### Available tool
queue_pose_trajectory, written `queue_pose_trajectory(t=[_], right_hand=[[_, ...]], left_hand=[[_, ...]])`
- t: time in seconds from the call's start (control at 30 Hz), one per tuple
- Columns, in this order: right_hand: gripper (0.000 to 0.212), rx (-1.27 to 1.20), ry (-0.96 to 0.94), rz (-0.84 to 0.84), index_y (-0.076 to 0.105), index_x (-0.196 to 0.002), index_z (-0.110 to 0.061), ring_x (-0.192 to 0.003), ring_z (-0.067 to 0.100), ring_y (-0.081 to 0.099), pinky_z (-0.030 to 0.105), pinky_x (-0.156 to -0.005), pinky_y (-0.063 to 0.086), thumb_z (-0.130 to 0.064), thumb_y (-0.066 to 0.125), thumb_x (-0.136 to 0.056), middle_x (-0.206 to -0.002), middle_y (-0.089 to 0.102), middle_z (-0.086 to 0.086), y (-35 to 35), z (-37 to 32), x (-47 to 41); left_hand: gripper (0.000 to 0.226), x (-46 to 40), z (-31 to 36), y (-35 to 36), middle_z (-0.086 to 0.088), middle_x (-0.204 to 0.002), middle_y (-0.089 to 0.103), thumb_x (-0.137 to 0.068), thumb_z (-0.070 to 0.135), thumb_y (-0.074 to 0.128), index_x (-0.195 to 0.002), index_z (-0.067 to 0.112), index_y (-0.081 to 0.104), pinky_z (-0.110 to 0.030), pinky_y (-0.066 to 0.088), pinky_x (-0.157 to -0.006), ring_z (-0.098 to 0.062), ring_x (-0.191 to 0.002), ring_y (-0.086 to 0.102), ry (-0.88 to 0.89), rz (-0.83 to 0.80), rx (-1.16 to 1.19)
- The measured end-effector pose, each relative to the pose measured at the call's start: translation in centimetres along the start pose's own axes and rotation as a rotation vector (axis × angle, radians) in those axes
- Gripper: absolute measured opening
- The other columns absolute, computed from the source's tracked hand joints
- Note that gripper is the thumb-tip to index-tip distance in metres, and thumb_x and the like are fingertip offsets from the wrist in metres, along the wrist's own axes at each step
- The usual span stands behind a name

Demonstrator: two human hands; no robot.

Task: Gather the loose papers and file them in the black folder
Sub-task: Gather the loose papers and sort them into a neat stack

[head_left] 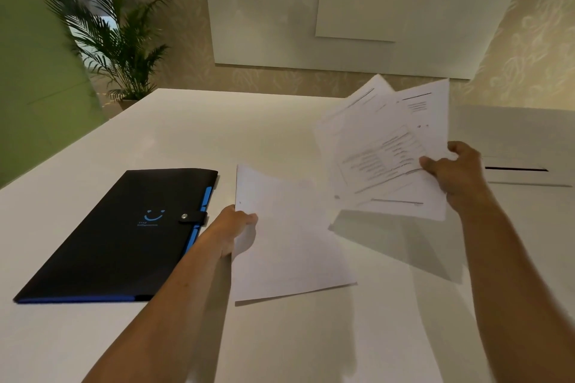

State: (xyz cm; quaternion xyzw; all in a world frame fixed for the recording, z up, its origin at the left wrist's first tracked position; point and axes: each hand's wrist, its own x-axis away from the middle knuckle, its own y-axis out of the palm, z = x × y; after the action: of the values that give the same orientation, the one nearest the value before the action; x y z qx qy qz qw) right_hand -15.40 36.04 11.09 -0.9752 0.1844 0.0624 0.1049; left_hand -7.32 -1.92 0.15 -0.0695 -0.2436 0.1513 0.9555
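Observation:
The black folder (121,233) lies closed on the white table at the left, its snap strap fastened and blue tabs showing along its right edge. My left hand (234,230) grips the left edge of a blank white sheet (286,236) just right of the folder, lifting that side slightly. My right hand (457,171) holds a fanned bundle of printed papers (385,146) up in the air above the table, pinched at their right edge. The bundle casts a shadow on the table below it.
The white table (174,134) stretches to the far wall. A narrow dark slot (515,169) sits in the tabletop at the right. A potted palm (121,40) stands beyond the table's far left corner. A green wall panel rises at the left.

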Motion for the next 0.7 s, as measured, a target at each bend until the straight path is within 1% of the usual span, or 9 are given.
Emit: queue_pose_trajectory(t=[0.1, 0.2, 0.37, 0.43, 0.5, 0.57, 0.6, 0.63, 0.7], right_hand=[[0.043, -0.164, 0.09, -0.05, 0.056, -0.118, -0.006, -0.098, 0.031, 0.068, 0.045, -0.089, 0.056, 0.001, 0.076, -0.081, -0.117, 0.067, 0.014, 0.4, -0.3, 0.9], [0.044, -0.197, 0.162, -0.157, 0.055, -0.122, -0.004, -0.102, 0.034, 0.066, 0.05, -0.096, 0.052, 0.007, 0.072, -0.083, -0.121, 0.065, 0.023, 2.4, 0.5, 2.8], [0.045, -0.186, 0.239, -0.346, 0.052, -0.123, -0.003, -0.093, 0.034, 0.064, 0.053, -0.09, 0.053, 0.016, 0.065, -0.084, -0.123, 0.062, 0.03, 6.4, 3.7, 6.8], [0.053, -0.192, 0.278, -0.446, 0.048, -0.13, -0.004, -0.091, 0.034, 0.066, 0.049, -0.084, 0.056, 0.018, 0.063, -0.084, -0.123, 0.062, 0.029, 7.4, 4.9, 8.0], [0.063, -0.162, 0.296, -0.551, 0.044, -0.136, -0.01, -0.089, 0.029, 0.069, 0.044, -0.075, 0.061, 0.02, 0.062, -0.084, -0.123, 0.062, 0.025, 8.1, 5.7, 8.8], [0.071, -0.124, 0.301, -0.644, 0.042, -0.139, -0.017, -0.094, 0.03, 0.069, 0.046, -0.075, 0.061, 0.023, 0.06, -0.083, -0.123, 0.062, 0.02, 8.6, 6.3, 9.2], [0.075, -0.109, 0.306, -0.685, 0.043, -0.138, -0.02, -0.099, 0.033, 0.068, 0.05, -0.079, 0.06, 0.025, 0.059, -0.081, -0.124, 0.061, 0.018, 8.8, 6.5, 9.3], [0.077, -0.098, 0.312, -0.716, 0.044, -0.137, -0.023, -0.104, 0.036, 0.067, 0.053, -0.083, 0.058, 0.027, 0.059, -0.08, -0.124, 0.061, 0.016, 8.9, 6.6, 9.4], [0.076, -0.09, 0.321, -0.738, 0.049, -0.136, -0.021, -0.108, 0.039, 0.066, 0.054, -0.087, 0.057, 0.026, 0.062, -0.078, -0.123, 0.063, 0.014, 9.1, 6.8, 9.3]], left_hand=[[0.064, -0.2, -0.3, -0.3, -0.013, -0.141, 0.049, -0.089, 0.02, 0.066, -0.143, 0.004, 0.037, -0.045, 0.036, -0.106, -0.033, -0.126, 0.045, 0.014, -0.041, 0.021], [0.067, -0.4, -0.3, -0.2, -0.012, -0.148, 0.042, -0.092, 0.027, 0.062, -0.147, 0.006, 0.032, -0.048, 0.032, -0.11, -0.033, -0.133, 0.04, 0.006, -0.041, 0.061], [0.074, 0.4, 0.4, 0.3, -0.009, -0.157, 0.026, -0.095, 0.056, 0.042, -0.151, 0.009, 0.024, -0.045, 0.024, -0.112, -0.032, -0.142, 0.027, -0.038, 0.041, 0.087], [0.076, 0.8, 0.8, 0.3, -0.013, -0.155, 0.031, -0.095, 0.062, 0.033, -0.148, 0.007, 0.031, -0.046, 0.028, -0.11, -0.034, -0.139, 0.032, -0.056, 0.09, 0.083], [0.073, 1.1, 1.1, 0.4, -0.018, -0.145, 0.045, -0.095, 0.062, 0.031, -0.14, 0.005, 0.044, -0.044, 0.04, -0.102, -0.037, -0.129, 0.045, -0.028, 0.126, 0.112], [0.071, 2.1, 1.6, 0.6, -0.014, -0.13, 0.059, -0.093, 0.066, 0.028, -0.125, 0.009, 0.056, -0.035, 0.057, -0.075, -0.034, -0.106, 0.061, -0.042, 0.099, 0.2], [0.071, 2.7, 1.7, 0.7, -0.007, -0.12, 0.063, -0.092, 0.069, 0.025, -0.119, 0.013, 0.059, -0.029, 0.057, -0.056, -0.027, -0.087, 0.063, -0.072, 0.062, 0.24], [0.073, 3.0, 1.8, 0.6, -0.002, -0.111, 0.064, -0.09, 0.071, 0.022, -0.12, 0.016, 0.059, -0.026, 0.053, -0.045, -0.02, -0.074, 0.059, -0.09, 0.021, 0.262], [0.081, 3.1, 1.8, 0.6, -0.003, -0.123, 0.061, -0.085, 0.077, 0.016, -0.132, 0.022, 0.054, -0.026, 0.047, -0.047, -0.014, -0.07, 0.055, -0.083, -0.056, 0.285]])
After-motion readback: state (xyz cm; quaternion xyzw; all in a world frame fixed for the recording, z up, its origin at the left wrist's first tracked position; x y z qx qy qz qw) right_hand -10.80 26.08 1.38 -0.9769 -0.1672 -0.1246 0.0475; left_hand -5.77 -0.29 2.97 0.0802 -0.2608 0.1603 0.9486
